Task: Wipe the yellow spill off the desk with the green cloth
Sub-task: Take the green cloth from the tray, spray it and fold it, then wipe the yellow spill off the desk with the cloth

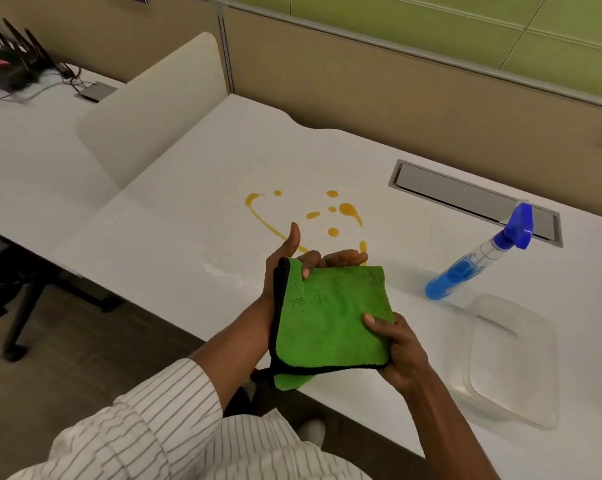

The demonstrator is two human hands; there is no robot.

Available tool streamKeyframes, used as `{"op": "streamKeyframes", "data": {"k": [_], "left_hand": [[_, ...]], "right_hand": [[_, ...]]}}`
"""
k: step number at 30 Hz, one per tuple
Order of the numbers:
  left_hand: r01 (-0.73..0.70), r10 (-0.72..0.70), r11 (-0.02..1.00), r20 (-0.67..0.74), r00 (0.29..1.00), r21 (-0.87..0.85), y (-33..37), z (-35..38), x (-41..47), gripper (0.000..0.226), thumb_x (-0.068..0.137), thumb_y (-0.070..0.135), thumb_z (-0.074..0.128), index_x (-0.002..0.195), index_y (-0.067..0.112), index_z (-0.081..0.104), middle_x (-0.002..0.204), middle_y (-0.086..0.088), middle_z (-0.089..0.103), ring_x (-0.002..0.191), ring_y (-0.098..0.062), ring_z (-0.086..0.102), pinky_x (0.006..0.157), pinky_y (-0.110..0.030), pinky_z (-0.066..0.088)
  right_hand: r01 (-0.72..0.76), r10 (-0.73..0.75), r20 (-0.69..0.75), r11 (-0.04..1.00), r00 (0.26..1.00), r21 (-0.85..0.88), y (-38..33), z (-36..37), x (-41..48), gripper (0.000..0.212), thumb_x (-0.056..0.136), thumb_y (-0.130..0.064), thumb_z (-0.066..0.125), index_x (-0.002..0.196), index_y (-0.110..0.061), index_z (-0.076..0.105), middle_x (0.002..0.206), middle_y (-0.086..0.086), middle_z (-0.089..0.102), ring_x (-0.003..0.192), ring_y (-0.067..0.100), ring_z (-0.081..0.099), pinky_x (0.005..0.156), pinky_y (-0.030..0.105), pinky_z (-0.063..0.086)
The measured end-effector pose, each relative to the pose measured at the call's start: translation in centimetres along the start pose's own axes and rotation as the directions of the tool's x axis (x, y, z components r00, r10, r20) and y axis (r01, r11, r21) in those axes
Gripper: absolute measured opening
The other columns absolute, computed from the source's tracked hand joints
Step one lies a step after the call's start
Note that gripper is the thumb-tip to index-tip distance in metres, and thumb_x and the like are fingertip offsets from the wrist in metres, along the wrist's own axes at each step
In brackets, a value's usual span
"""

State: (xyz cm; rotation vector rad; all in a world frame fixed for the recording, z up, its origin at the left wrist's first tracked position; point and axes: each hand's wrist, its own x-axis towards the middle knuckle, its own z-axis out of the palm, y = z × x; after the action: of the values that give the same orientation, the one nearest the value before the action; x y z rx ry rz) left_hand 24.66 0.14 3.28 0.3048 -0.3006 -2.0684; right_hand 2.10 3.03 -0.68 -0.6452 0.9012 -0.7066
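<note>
A green cloth point(330, 317) with black trim, folded into a square, is held above the near edge of the white desk point(174, 216). My left hand point(292, 261) grips its far left corner, thumb raised. My right hand point(396, 348) pinches its near right edge. The yellow spill point(348, 211) lies on the desk just beyond the cloth, as several drops and a long curved streak point(264, 221). The spill's near end is hidden behind my left hand.
A spray bottle point(479, 258) with blue liquid and a blue trigger head stands to the right. A clear plastic container point(514, 358) sits near the desk's right front edge. A grey cable hatch point(465, 199) is set into the desk. A beige divider point(154, 109) stands on the left.
</note>
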Motion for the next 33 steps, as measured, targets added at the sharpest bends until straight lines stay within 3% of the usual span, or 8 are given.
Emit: {"op": "streamKeyframes", "data": {"k": [8,13,17,21,25,27,30,33], "left_hand": [[0.07,0.053,0.959,-0.413,0.909,0.275,4.2,-4.4,-0.5,0.053,0.099,0.053,0.068,0.082,0.003,0.074,0.14,-0.032,0.07,0.135,-0.041,0.069,0.118,-0.05,0.049],[0.168,0.168,0.836,-0.535,0.828,0.523,9.5,-8.4,-2.2,0.054,0.101,0.052,0.069,0.102,0.0,0.083,0.126,-0.021,0.08,0.123,-0.032,0.077,0.118,-0.05,0.051],[0.308,0.333,0.7,-0.676,0.657,0.644,13.1,-11.8,-3.1,0.045,0.097,0.047,0.078,0.096,0.002,0.084,0.104,-0.011,0.086,0.108,-0.029,0.082,0.111,-0.046,0.057],[0.447,0.575,0.366,-0.576,0.581,0.816,15.2,-15.2,-4.1,0.034,0.092,0.043,0.085,0.09,0.01,0.077,0.096,-0.001,0.082,0.107,-0.029,0.076,0.09,-0.04,0.057],[0.486,0.711,-0.071,-0.298,0.638,0.871,15.0,-18.0,-5.8,0.039,0.085,0.032,0.093,0.111,0.012,0.071,0.123,-0.002,0.071,0.125,-0.028,0.061,0.103,-0.045,0.052],[0.461,0.679,-0.225,-0.201,0.706,0.858,14.6,-19.5,-6.9,0.053,0.087,0.032,0.092,0.126,0.005,0.068,0.144,-0.013,0.062,0.14,-0.036,0.055,0.113,-0.056,0.05],[0.446,0.641,-0.351,-0.136,0.755,0.824,14.5,-21.4,-8.4,0.071,0.094,0.052,0.072,0.141,0.0,0.061,0.163,-0.023,0.048,0.155,-0.043,0.044,0.121,-0.057,0.044],[0.474,0.643,-0.391,-0.135,0.754,0.789,15.0,-22.9,-9.4,0.081,0.099,0.062,0.053,0.15,0.0,0.054,0.173,-0.023,0.036,0.163,-0.041,0.033,0.126,-0.056,0.037]], "right_hand": [[0.14,-0.095,-0.293,0.981,0.951,0.138,-1.4,0.2,-0.5,0.044,0.079,-0.033,0.089,0.119,-0.017,0.079,0.13,0.015,0.075,0.116,0.035,0.074,0.081,0.045,0.064],[0.235,-0.289,-0.53,0.957,0.797,-0.17,-2.9,1.1,-1.0,0.025,0.091,-0.034,0.073,0.114,-0.025,0.08,0.12,0.009,0.08,0.11,0.033,0.077,0.087,0.053,0.064],[0.169,-0.501,-0.623,0.841,0.6,-0.513,-4.5,2.3,-0.3,0.012,0.1,-0.028,0.07,0.109,-0.024,0.077,0.098,-0.006,0.083,0.098,0.023,0.078,0.081,0.034,0.059],[-0.079,-0.695,-0.554,0.589,0.458,-0.804,-5.6,3.8,1.9,0.02,0.104,-0.022,0.063,0.12,-0.013,0.07,0.083,-0.001,0.071,0.084,0.035,0.069,0.07,0.029,0.049],[-0.401,-0.677,-0.481,0.288,0.557,-0.87,-2.6,5.8,6.5,0.051,0.098,-0.004,0.058,0.147,-0.019,0.057,0.107,0.017,0.074,0.086,0.038,0.068,0.073,0.041,0.053],[-0.427,-0.582,-0.502,0.274,0.64,-0.862,-0.1,6.9,8.4,0.063,0.095,-0.001,0.057,0.154,-0.023,0.051,0.131,0.012,0.07,0.11,0.038,0.069,0.084,0.043,0.057],[-0.479,-0.446,-0.508,0.187,0.736,-0.858,4.8,8.9,9.8,0.069,0.093,0.0,0.056,0.158,-0.021,0.045,0.165,0.006,0.044,0.154,0.031,0.038,0.115,0.047,0.046],[-0.503,-0.45,-0.474,0.061,0.757,-0.862,8.3,11.0,9.7,0.077,0.086,0.001,0.061,0.159,-0.018,0.044,0.169,0.005,0.037,0.16,0.035,0.026,0.126,0.055,0.03]]}}
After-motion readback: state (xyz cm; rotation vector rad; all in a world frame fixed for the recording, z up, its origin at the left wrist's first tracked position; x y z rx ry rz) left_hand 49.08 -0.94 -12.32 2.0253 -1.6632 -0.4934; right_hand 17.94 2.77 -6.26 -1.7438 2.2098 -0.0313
